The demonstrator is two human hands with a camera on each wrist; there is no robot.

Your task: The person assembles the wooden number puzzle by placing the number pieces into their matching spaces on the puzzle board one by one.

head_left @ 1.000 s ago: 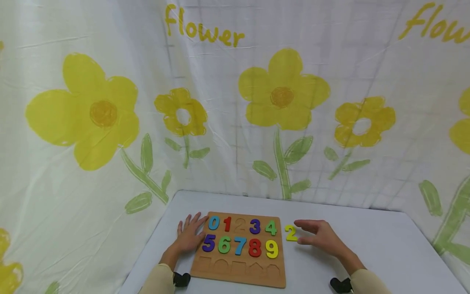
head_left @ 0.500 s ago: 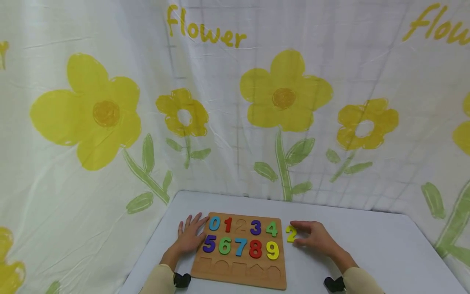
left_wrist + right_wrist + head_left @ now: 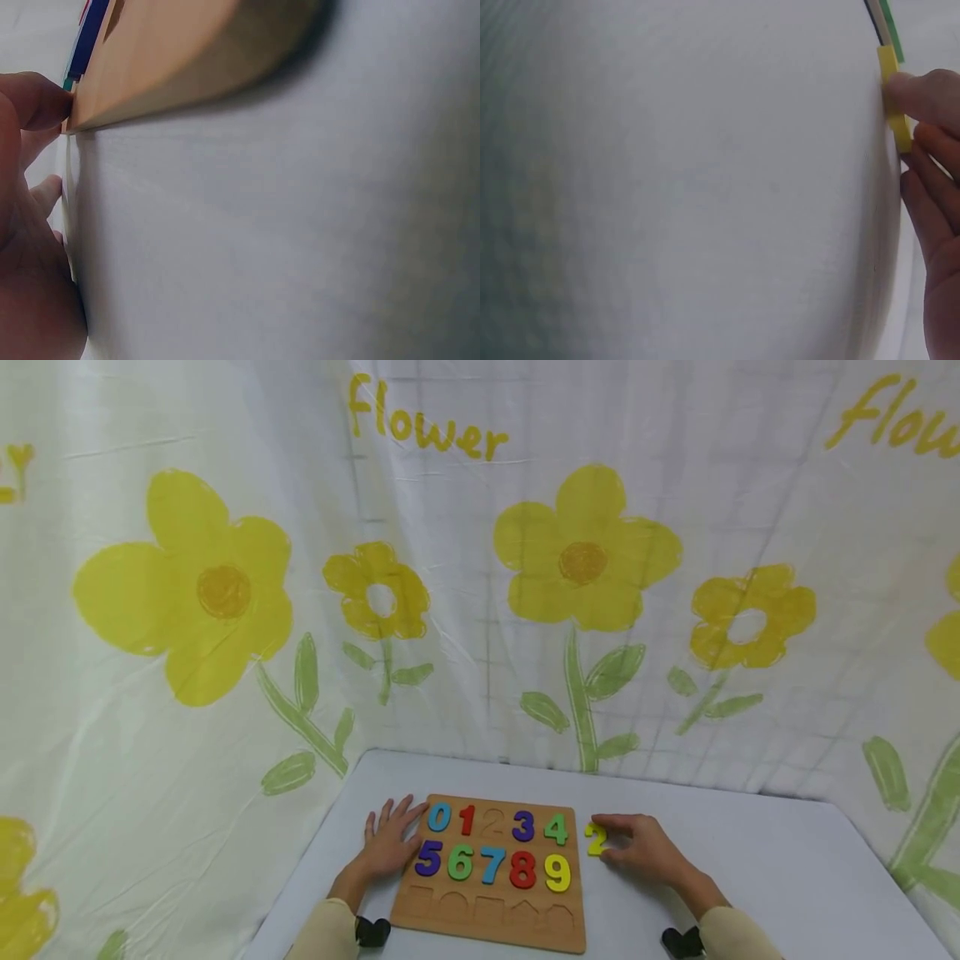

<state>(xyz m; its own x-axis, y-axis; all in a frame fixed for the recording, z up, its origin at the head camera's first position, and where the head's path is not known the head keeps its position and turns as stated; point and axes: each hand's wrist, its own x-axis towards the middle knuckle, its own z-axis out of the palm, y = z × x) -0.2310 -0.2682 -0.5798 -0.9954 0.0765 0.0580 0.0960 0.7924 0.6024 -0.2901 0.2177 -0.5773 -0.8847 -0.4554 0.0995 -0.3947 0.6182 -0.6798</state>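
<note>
My right hand (image 3: 648, 852) pinches the yellow number 2 piece (image 3: 597, 851) between thumb and index finger, on the white table just right of the wooden number puzzle board (image 3: 480, 933). In the right wrist view, the thumb (image 3: 922, 94) presses against the side of the yellow piece (image 3: 887, 60). My left hand (image 3: 387, 847) lies with fingers spread at the board's left edge, its thumb touching that edge. Coloured numbers fill the board's two upper rows, except for a bare 2-shaped recess (image 3: 492, 822) between the red 1 (image 3: 467, 820) and the purple 3 (image 3: 523, 827).
Several bare shape recesses (image 3: 489, 908) run along the board's near side. The white table (image 3: 750, 860) extends to the right. A white curtain (image 3: 465, 710) with yellow flowers hangs behind and around the table.
My right hand has moved slightly left, and its finger and thumb have closed in on the yellow number 2. The left hand has stayed at the board's edge. The head view has shifted slightly.
</note>
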